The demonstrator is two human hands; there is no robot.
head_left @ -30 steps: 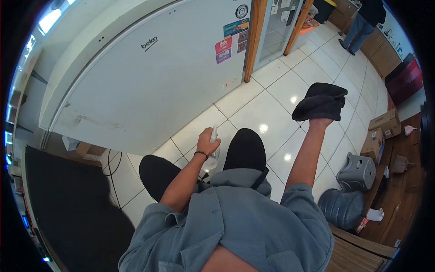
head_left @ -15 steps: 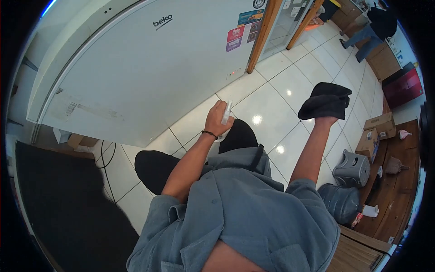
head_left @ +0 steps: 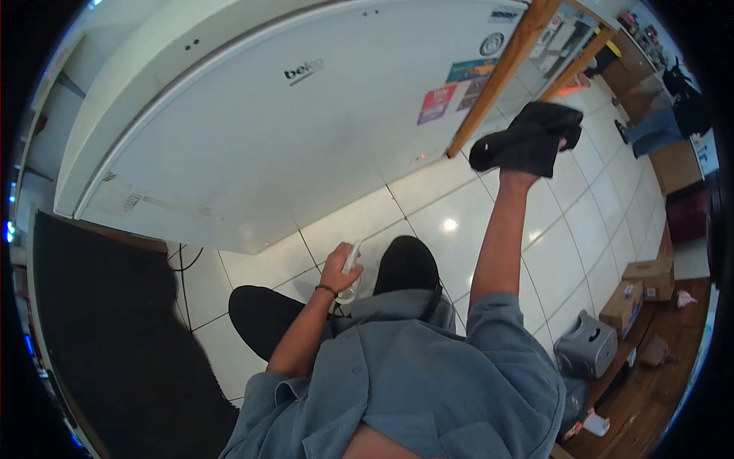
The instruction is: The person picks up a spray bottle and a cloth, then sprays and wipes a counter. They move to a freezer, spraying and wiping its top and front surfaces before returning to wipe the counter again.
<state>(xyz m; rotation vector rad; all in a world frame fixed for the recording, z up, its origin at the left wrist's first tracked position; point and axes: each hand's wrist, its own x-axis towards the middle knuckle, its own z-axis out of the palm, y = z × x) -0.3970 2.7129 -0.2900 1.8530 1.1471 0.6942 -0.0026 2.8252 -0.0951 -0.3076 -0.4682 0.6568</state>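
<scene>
My left hand [head_left: 335, 268], with a dark bracelet at the wrist, is wrapped round the neck of a spray bottle [head_left: 352, 257] with a white top. It is held low in front of my knees, and the hand hides part of the bottle. Reaching forward on the right, my right hand [head_left: 564, 143] grips a folded black cloth [head_left: 524, 141] that covers nearly all of it; only a bit of finger shows. The cloth overlaps the lower right of a white Beko appliance [head_left: 306, 145] and its wooden post in this view.
White floor tiles [head_left: 451, 206] lie ahead. A wooden post [head_left: 501, 80] borders the appliance. To the right are a grey stool [head_left: 586, 344], cardboard boxes [head_left: 648, 279] and a wooden bench [head_left: 650, 390]. A black surface [head_left: 115, 329] fills the left. A person [head_left: 673, 122] bends at the far right.
My right hand has swung the black cloth forward and left, close to the wooden post. My left hand with the spray bottle sits lower and further left, and the whole view has shifted.
</scene>
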